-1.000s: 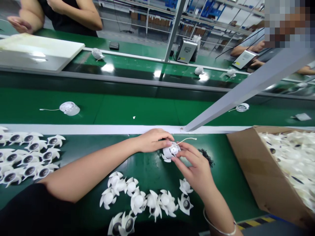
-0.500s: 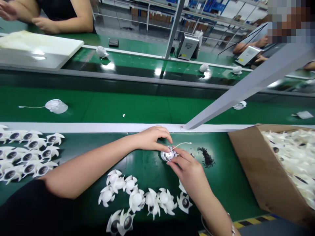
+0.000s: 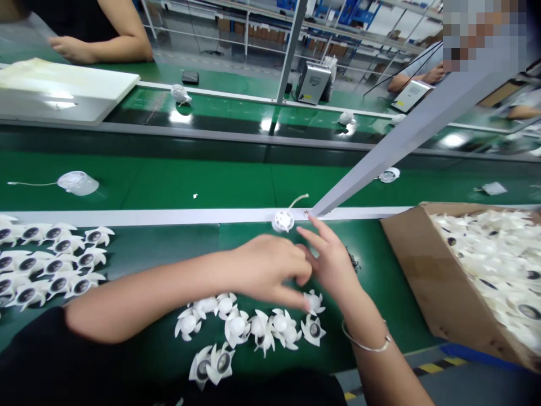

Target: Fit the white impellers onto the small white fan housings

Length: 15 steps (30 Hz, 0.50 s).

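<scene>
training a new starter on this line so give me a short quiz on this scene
1. Which hand wears the metal bangle?
2. True or false: the round white unit with a cable is held in the left hand.
3. What is heaped in the cardboard box?
a) white bladed parts
b) coiled cables
c) metal screws

Key:
1. The right hand.
2. False: it sits on the white strip, touching neither hand.
3. a
</scene>
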### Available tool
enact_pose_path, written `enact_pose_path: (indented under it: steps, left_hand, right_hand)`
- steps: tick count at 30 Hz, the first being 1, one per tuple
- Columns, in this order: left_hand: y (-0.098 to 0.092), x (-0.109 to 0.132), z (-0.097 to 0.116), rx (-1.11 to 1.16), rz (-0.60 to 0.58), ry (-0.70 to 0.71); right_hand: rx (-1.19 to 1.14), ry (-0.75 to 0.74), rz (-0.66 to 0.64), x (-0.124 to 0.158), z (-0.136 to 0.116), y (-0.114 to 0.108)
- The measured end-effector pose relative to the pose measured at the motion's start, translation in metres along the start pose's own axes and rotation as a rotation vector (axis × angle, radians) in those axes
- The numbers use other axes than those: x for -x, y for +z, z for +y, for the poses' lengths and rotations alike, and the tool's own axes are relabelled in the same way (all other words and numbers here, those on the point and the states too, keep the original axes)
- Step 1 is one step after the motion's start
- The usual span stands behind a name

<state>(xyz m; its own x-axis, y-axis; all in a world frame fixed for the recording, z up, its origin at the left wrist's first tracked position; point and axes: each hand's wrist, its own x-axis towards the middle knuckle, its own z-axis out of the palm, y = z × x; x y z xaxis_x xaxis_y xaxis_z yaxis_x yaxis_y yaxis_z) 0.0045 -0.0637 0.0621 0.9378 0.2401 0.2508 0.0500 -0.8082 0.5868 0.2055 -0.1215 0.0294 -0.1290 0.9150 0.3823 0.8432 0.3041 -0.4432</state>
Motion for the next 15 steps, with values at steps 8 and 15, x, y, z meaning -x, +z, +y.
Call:
enact_pose_path:
  steps: [8, 15]
  left_hand:
    - [0.037, 0.005, 0.022, -0.223, -0.567, -0.204]
    - [0.009, 0.003, -0.010, 0.024, -0.466, -0.183]
  right_hand:
    - [0.123, 0.293, 0.021, 0.050, 0.040, -0.043]
    - [0.225, 0.190, -0.005, 0.068, 0.045, -0.013]
